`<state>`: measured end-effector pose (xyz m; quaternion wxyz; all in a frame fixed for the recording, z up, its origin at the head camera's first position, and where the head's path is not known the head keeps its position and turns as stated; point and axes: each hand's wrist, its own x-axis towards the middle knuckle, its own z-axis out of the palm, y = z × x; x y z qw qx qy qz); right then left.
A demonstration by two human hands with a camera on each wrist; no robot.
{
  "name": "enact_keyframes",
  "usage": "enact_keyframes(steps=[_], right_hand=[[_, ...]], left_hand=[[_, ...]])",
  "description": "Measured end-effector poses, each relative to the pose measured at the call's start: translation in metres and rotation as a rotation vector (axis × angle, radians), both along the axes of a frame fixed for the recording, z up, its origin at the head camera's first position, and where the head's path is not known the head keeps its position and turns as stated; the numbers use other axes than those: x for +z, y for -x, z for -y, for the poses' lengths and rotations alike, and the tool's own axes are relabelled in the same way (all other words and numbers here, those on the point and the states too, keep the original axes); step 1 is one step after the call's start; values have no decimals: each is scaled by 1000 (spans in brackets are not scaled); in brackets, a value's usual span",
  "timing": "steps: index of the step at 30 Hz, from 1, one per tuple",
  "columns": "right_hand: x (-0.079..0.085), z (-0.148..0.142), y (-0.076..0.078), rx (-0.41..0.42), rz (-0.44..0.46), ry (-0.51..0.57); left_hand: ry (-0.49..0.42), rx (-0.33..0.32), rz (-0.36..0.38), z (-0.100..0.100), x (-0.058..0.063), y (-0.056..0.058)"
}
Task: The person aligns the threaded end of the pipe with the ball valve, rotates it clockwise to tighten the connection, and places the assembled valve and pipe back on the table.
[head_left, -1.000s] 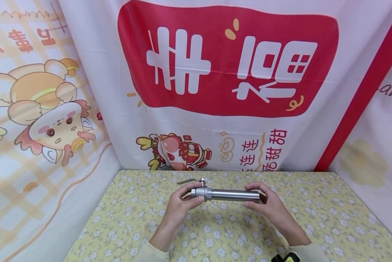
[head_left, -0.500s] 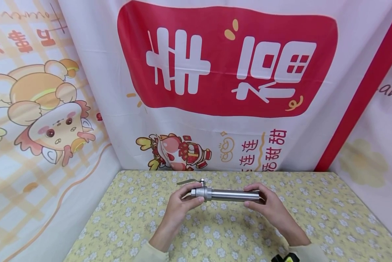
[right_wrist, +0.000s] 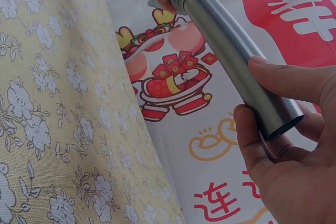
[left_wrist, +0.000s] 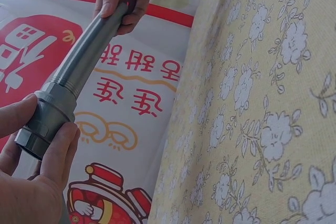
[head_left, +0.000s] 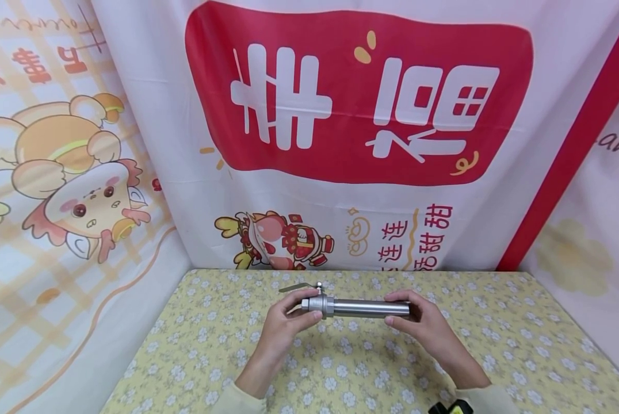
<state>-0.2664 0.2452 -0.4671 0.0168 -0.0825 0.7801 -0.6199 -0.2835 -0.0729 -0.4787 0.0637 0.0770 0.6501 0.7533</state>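
Note:
In the head view, my left hand [head_left: 281,325] grips a silvery metal ball valve [head_left: 317,303], thumb on the near side and fingers behind. Its flat lever handle [head_left: 295,287] sticks out to the left on top. A smooth steel pipe [head_left: 369,308] runs from the valve's hex end to the right, held level above the table. My right hand [head_left: 428,322] holds the pipe's far end between thumb and fingers. Threads show where the pipe [left_wrist: 84,53] meets the valve [left_wrist: 50,116] in the left wrist view. The right wrist view shows the open end of the pipe [right_wrist: 278,124].
Below the hands lies a table [head_left: 340,374] covered with yellow floral cloth. A white hanging cloth [head_left: 164,144] with a red panel rises at the table's back edge. Printed cloths also hang at the left and right sides. A black and yellow object [head_left: 451,407] sits by the right sleeve.

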Motion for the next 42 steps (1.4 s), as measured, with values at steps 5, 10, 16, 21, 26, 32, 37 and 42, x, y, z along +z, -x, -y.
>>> enact_keyframes(steps=[5,10,16,21,26,32,37,42], right_hand=[[-1,1,0,-8,19,3],[-1,2,1,-22,41,-3],[-1,2,1,-29,52,-11],[-2,1,1,-41,64,-11],[-2,2,2,-58,76,-27],[-2,2,2,-68,80,-34],[-2,1,1,-63,65,-38],[-3,1,1,-64,70,-33]], left_hand=[[-4,1,-4,0,0,0],[1,1,-6,1,0,0],[-2,1,1,1,0,1],[-2,0,3,0,0,1],[4,0,5,0,0,1],[2,0,8,0,-1,1],[8,1,2,0,-1,1],[14,4,0,0,0,1]])
